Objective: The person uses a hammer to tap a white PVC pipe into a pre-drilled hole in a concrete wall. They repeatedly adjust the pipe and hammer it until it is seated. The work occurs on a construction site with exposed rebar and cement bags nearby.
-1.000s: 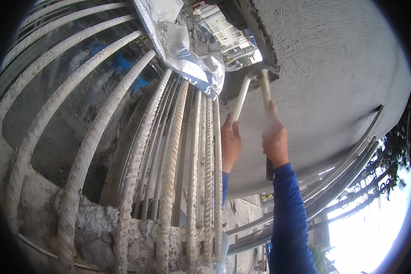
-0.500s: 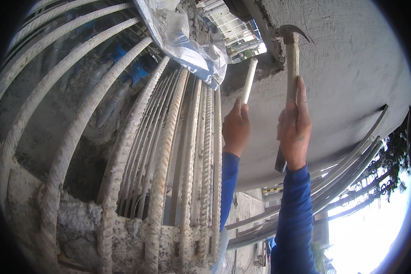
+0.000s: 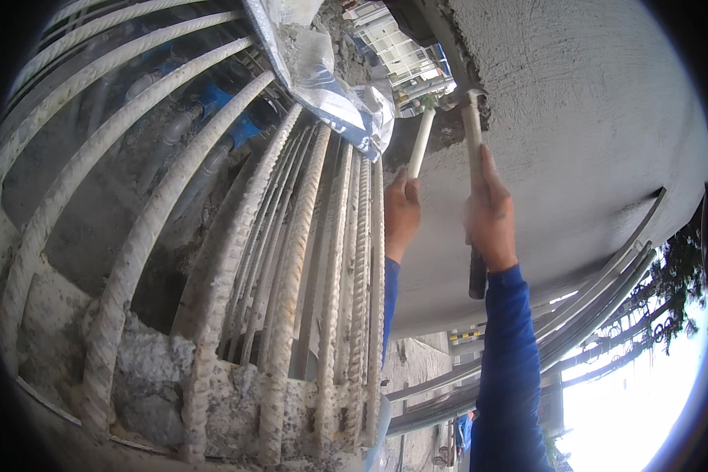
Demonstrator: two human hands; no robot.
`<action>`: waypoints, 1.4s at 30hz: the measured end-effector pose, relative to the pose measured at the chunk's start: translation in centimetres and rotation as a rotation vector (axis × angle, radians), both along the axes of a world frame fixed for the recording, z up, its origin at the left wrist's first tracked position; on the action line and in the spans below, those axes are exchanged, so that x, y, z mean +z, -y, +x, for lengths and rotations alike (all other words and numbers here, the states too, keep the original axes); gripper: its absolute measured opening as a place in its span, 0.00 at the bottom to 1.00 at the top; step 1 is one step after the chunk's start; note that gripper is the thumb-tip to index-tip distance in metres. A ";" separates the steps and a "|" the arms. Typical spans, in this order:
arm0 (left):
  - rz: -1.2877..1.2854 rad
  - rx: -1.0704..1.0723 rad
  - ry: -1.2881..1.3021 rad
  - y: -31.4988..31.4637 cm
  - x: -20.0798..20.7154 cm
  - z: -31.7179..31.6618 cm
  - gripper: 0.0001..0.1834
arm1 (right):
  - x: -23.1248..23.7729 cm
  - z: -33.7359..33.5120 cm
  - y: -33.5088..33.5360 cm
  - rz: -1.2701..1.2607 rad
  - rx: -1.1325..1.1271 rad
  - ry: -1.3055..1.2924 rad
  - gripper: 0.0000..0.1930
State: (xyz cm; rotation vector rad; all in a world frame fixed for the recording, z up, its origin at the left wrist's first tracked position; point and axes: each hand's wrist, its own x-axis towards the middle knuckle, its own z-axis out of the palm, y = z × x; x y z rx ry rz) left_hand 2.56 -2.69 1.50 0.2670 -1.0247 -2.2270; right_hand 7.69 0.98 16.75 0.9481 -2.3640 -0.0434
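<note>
My left hand is closed around the lower end of a pale, straight rod, which could be a chisel; its far end points up and away. To its right, my right hand grips a claw hammer by its light handle, the thumb or a finger stretched along it. The handle's dark butt sticks out below the hand. Blurred and hard to make out, the hammer head is beside the rod's upper end, near the broken edge of the grey wall. Whether the two touch I cannot tell.
Ribbed steel bars rise in a bent row on my left from a rough concrete ledge. A dusty blue-and-white sack hangs over their top. Blue-jointed pipes lie behind them. Long conduits run at lower right.
The hammer has swung left and down toward the rod's upper end. My right hand moved left with it. My left hand and the rod shifted slightly left, and the view moved a little.
</note>
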 end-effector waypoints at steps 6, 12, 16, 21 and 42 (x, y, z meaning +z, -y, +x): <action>0.033 -0.074 0.001 -1.5 0.3 1.5 0.29 | 0.4 6.6 2.2 -0.099 0.139 -0.189 0.30; -0.053 -0.093 0.035 -2.1 1.9 2.4 0.27 | 0.3 -1.1 -1.9 0.159 -0.010 -0.112 0.30; -0.052 0.020 0.064 -1.2 -0.1 0.5 0.26 | -1.2 0.3 2.6 0.225 0.205 -0.172 0.29; -0.087 0.063 0.073 0.3 -0.9 0.1 0.25 | -0.9 4.6 4.6 0.015 0.195 -0.205 0.31; -0.147 -0.335 -0.050 -17.2 -7.2 12.6 0.10 | -27.6 11.8 -26.5 -1.577 -0.385 0.586 0.15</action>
